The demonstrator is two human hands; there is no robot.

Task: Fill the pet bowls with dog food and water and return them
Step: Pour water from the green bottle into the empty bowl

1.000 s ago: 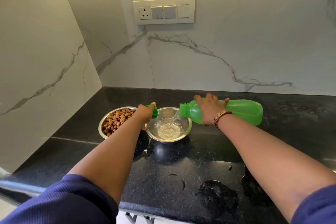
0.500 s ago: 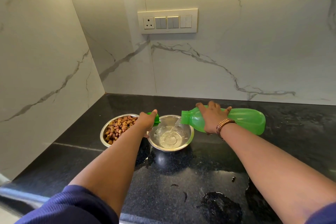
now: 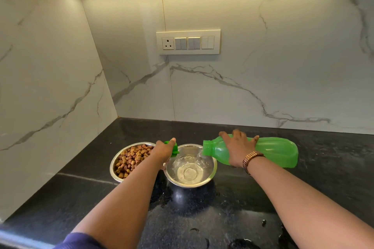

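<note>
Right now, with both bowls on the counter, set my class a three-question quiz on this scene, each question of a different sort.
1. True or false: the bowl of dog food stands to the left of the water bowl.
2. Multiple choice: what does the left hand hold? A) a spoon B) the green cap C) nothing
3. Fill the gap: the right hand grips the green bottle, which lies nearly ____ as water runs from its mouth into the water bowl.

Key: 1 true; 2 B; 3 horizontal
</note>
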